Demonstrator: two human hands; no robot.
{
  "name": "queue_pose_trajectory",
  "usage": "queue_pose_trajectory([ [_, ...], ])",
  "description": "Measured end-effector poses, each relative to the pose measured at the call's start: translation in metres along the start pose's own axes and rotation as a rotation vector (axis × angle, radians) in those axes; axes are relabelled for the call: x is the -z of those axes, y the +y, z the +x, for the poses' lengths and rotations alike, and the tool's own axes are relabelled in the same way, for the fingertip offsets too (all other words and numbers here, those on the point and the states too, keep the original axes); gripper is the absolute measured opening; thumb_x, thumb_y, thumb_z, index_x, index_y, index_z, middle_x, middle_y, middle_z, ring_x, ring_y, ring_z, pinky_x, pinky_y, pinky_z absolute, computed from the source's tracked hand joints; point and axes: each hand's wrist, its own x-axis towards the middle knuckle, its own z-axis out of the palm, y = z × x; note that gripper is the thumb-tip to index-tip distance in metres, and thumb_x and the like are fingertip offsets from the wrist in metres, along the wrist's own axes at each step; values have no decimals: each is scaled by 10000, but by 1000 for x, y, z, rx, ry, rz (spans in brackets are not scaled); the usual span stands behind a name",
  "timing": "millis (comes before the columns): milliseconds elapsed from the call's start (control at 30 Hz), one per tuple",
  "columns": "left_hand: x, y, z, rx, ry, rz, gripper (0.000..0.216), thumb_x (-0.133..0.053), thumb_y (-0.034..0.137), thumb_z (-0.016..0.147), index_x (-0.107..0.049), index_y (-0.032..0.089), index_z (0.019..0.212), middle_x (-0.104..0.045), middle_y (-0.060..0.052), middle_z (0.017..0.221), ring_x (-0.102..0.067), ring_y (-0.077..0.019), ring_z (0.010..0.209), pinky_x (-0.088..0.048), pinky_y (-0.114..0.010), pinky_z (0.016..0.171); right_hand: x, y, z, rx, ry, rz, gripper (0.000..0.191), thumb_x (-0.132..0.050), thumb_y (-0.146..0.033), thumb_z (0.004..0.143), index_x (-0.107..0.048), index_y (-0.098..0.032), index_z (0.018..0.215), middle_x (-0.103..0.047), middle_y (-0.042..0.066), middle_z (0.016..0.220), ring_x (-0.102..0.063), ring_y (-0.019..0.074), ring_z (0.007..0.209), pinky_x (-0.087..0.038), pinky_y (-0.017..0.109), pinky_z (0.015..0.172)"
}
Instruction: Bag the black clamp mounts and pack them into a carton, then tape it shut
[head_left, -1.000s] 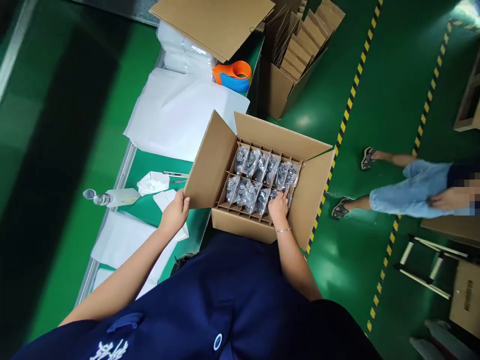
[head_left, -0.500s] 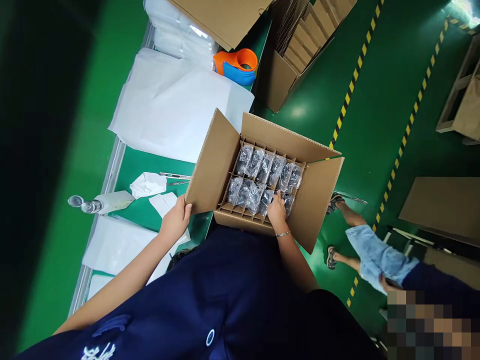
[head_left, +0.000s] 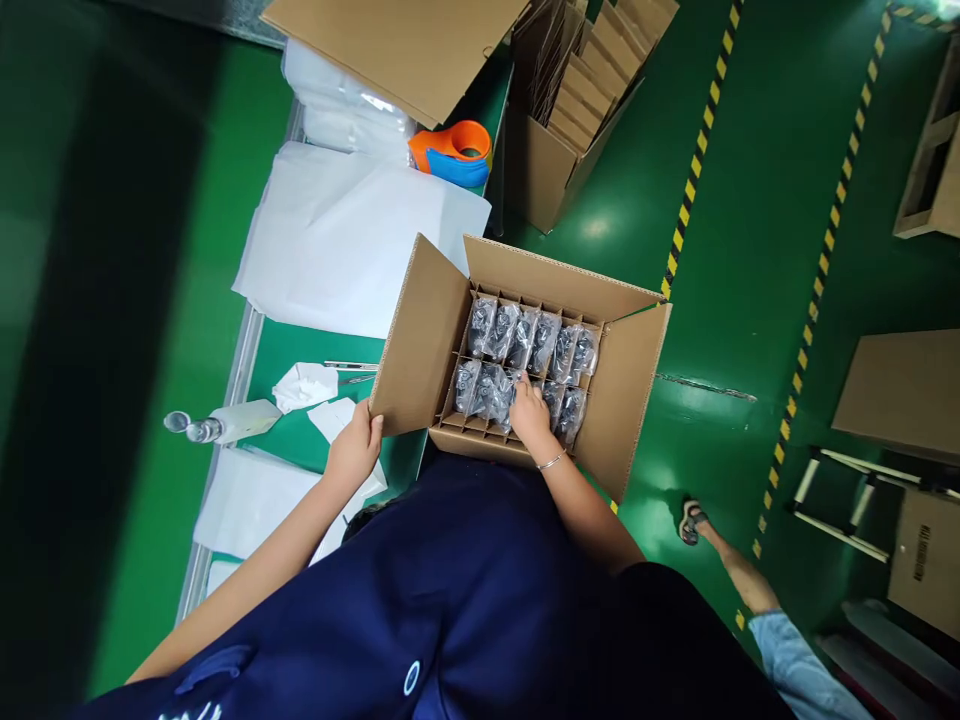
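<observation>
An open cardboard carton (head_left: pixel 630 390) stands in front of my body with its flaps spread. Cardboard dividers split its inside into two rows of cells, filled with dark parts in clear plastic bags (head_left: pixel 494 392). My left hand (head_left: pixel 355 445) is closed on the lower corner of the left flap, thumb on the inner face. Inside the carton, my right hand (head_left: pixel 531 412) rests on the bagged parts of the near row. Its index finger is stretched out and touches a bag near the middle divider; the other fingers are partly hidden.
On the green table at left lie white sheets (head_left: pixel 352 240), a spray bottle (head_left: pixel 244 422), a crumpled white cloth (head_left: pixel 304 387) and metal tweezers (head_left: pixel 351 366). An orange and blue tape dispenser (head_left: pixel 454 155) sits farther back. Another carton (head_left: pixel 540 175) holds folded cardboard. A person's leg (head_left: pixel 739 575) shows at right.
My right hand has moved left along the near row, uncovering bags at its right end. My left hand keeps hold of the flap. The person at right has moved mostly out of view.
</observation>
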Motion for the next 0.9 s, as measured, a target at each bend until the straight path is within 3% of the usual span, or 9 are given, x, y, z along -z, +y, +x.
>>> queue_pose_trajectory([
  [233,-5,-1,1,-15,40,-40,499,-257,378,958,-422,120,1352,-716,-161,1061,-704,-330,896,-505,-375,685,0,-23,11,89,-21,-16,376,-378,-35,879,-556,-103,1204,-362,151,1555,-527,262,1206,-479,385,962],
  [367,-7,-2,2,-8,49,-63,477,-275,357,964,-420,130,1357,-718,-155,1060,-703,-324,909,-509,-376,706,1,-39,19,180,-32,-30,381,-369,-32,885,-557,-123,1204,-359,124,1562,-526,237,1206,-461,365,1001],
  [700,-2,-2,3,16,-12,-112,482,-261,356,975,-402,129,1376,-697,-176,1104,-690,-345,970,-505,-398,743,-12,-95,43,272,-104,-3,431,-401,-2,844,-556,-108,1231,-314,138,1580,-509,241,1252,-473,381,994],
  [800,1,-2,2,15,-15,-99,491,-258,368,972,-407,120,1369,-695,-183,1099,-692,-353,950,-506,-409,734,-7,-90,38,245,-97,34,452,-431,-19,833,-559,-117,1255,-364,130,1559,-505,219,1267,-438,359,1039],
  [900,3,0,1,-4,-11,-75,499,-249,363,966,-408,103,1361,-704,-190,1042,-696,-361,906,-506,-418,709,10,-60,22,144,-28,69,466,-442,-96,871,-520,-153,1327,-353,102,1569,-450,214,1329,-377,350,1100],
])
